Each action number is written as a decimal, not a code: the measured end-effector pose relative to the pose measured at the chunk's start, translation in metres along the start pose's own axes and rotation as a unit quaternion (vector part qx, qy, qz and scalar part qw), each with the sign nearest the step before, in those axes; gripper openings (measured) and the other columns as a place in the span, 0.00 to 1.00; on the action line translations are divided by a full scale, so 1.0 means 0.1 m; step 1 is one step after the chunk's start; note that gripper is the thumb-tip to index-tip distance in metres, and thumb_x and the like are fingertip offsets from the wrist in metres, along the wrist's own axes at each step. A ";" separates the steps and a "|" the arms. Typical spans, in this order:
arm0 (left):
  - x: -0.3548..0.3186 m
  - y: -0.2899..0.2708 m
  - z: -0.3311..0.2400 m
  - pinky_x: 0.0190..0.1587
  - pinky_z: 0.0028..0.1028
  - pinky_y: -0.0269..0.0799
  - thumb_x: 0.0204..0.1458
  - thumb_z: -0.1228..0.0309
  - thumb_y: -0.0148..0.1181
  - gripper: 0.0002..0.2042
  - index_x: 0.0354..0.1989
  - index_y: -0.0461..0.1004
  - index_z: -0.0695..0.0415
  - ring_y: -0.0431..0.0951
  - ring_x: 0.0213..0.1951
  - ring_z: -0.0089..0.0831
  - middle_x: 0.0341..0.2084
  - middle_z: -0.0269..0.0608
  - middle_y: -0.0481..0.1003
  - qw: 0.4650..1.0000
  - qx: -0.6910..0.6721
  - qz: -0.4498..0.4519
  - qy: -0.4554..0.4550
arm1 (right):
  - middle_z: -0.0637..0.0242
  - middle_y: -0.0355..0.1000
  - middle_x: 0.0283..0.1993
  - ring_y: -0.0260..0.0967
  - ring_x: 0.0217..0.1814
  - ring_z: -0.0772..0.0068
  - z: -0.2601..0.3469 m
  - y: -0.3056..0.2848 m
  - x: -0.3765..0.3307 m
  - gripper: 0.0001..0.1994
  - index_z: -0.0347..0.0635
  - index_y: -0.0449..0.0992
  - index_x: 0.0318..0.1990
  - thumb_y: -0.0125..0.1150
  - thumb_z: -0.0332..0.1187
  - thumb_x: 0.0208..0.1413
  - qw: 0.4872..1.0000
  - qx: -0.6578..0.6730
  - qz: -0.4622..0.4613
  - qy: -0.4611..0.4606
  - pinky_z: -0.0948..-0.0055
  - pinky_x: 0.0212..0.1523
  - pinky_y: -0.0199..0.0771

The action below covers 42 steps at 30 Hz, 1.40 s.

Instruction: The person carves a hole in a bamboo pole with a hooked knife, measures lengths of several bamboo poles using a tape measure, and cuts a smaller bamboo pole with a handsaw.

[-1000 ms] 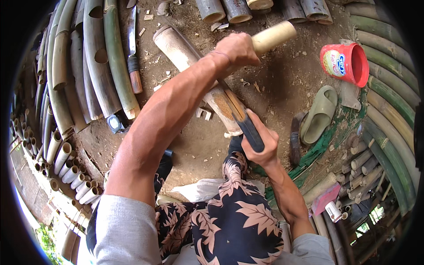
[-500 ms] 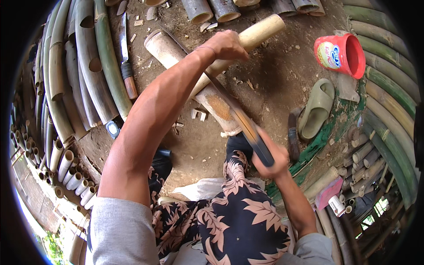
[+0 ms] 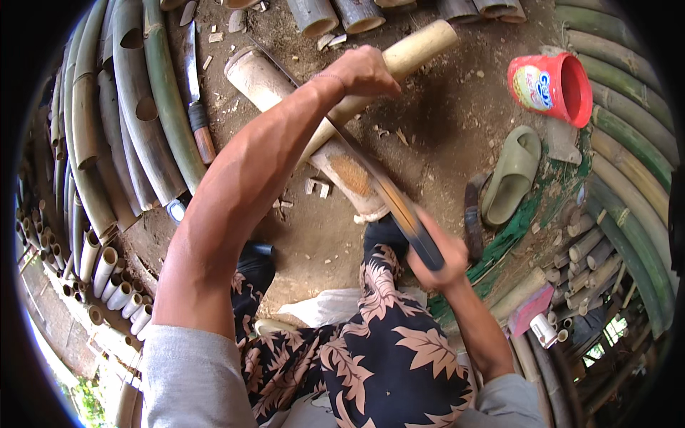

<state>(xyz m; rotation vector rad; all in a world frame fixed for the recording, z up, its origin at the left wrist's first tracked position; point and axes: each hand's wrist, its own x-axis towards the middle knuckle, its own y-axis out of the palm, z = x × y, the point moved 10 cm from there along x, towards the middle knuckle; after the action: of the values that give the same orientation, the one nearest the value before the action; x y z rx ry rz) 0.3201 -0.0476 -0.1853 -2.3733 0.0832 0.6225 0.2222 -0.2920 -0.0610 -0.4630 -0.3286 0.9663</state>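
Observation:
My left hand [image 3: 365, 71] is closed around a pale bamboo pole [image 3: 424, 48], pressing it down across a thicker bamboo log [image 3: 257, 80] on the dirt. In my right hand [image 3: 448, 251] is the dark handle of a handsaw [image 3: 399, 203], partly smeared by motion. Its long blade runs diagonally up and left, crossing the pole below my left hand and passing behind my left wrist. The cut itself is hard to make out. A patch of sawdust [image 3: 351, 175] lies on the log beside the blade. The log's near end is by my right foot.
A long knife [image 3: 194, 100] lies at left beside stacked bamboo poles [image 3: 168, 85]. To the right are a red bucket [image 3: 571, 89] tipped on its side, a green sandal [image 3: 515, 175] and a dark-handled tool [image 3: 472, 217]. Bamboo sections [image 3: 357, 16] line the far side; wood chips litter the ground.
The view has shifted slightly, and my left forearm and the pole appear a little further left. Both grips and the saw's place across the pole look nearly the same.

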 end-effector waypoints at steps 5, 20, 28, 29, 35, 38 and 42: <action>-0.06 0.01 0.17 0.14 0.31 0.63 0.44 0.64 0.63 0.17 0.09 0.68 0.57 0.68 0.14 0.21 0.10 0.29 0.68 0.998 -0.013 -0.046 -0.040 | 0.36 0.77 0.43 0.81 0.43 0.44 0.02 -0.62 -1.27 0.30 0.18 0.70 0.53 0.56 0.29 0.39 0.995 -0.033 0.083 0.033 0.62 0.45 0.79; 0.11 0.22 0.24 0.29 0.36 0.74 0.41 0.60 0.65 0.15 0.18 0.74 0.61 0.76 0.23 0.32 0.18 0.45 0.74 0.998 0.062 0.015 -0.001 | 0.45 0.79 0.37 0.81 0.34 0.54 0.03 -0.66 -1.16 0.28 0.19 0.73 0.51 0.58 0.24 0.36 0.997 -0.027 0.055 0.045 0.65 0.36 0.82; 0.12 0.13 0.37 0.35 0.32 0.76 0.39 0.53 0.67 0.24 0.36 0.78 0.63 0.79 0.29 0.36 0.30 0.50 0.78 0.996 0.077 0.020 -0.028 | 0.51 0.77 0.31 0.78 0.26 0.64 -0.18 0.06 0.17 0.30 0.24 0.71 0.57 0.57 0.19 0.38 0.997 0.066 -0.037 0.002 0.70 0.27 0.77; 0.09 0.15 0.24 0.38 0.31 0.77 0.39 0.51 0.67 0.27 0.40 0.78 0.64 0.80 0.33 0.38 0.34 0.52 0.79 0.997 0.070 0.029 -0.011 | 0.51 0.78 0.32 0.79 0.28 0.64 -0.16 -0.05 0.08 0.29 0.23 0.72 0.56 0.58 0.19 0.39 0.999 0.045 -0.029 0.006 0.71 0.29 0.77; -0.08 0.32 0.30 0.46 0.36 0.77 0.40 0.50 0.68 0.31 0.43 0.77 0.68 0.81 0.39 0.43 0.38 0.61 0.79 0.990 -0.071 0.094 -0.081 | 0.50 0.77 0.32 0.79 0.28 0.59 0.13 -0.46 -0.47 0.29 0.20 0.73 0.52 0.58 0.21 0.35 1.000 -0.004 -0.004 0.012 0.69 0.32 0.77; -0.08 0.37 0.17 0.46 0.36 0.77 0.39 0.54 0.68 0.30 0.43 0.75 0.68 0.81 0.40 0.41 0.37 0.59 0.79 0.997 0.022 0.063 -0.048 | 0.52 0.76 0.29 0.78 0.27 0.58 0.22 -0.59 -0.72 0.29 0.21 0.73 0.51 0.57 0.21 0.34 1.000 -0.017 0.005 0.025 0.69 0.32 0.77; -0.05 0.40 0.00 0.45 0.36 0.77 0.37 0.59 0.69 0.28 0.46 0.73 0.64 0.80 0.39 0.42 0.36 0.53 0.79 0.994 0.045 0.090 -0.046 | 0.53 0.76 0.29 0.78 0.27 0.57 0.32 -0.79 -1.02 0.29 0.21 0.73 0.51 0.57 0.22 0.33 0.998 -0.034 0.020 0.044 0.67 0.33 0.77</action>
<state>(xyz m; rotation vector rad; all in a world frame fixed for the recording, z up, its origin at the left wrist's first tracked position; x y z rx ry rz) 0.3074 -0.0796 -0.2072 -2.2623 0.2811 0.7952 0.2089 -0.4095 0.0009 -0.5741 -0.2741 0.9718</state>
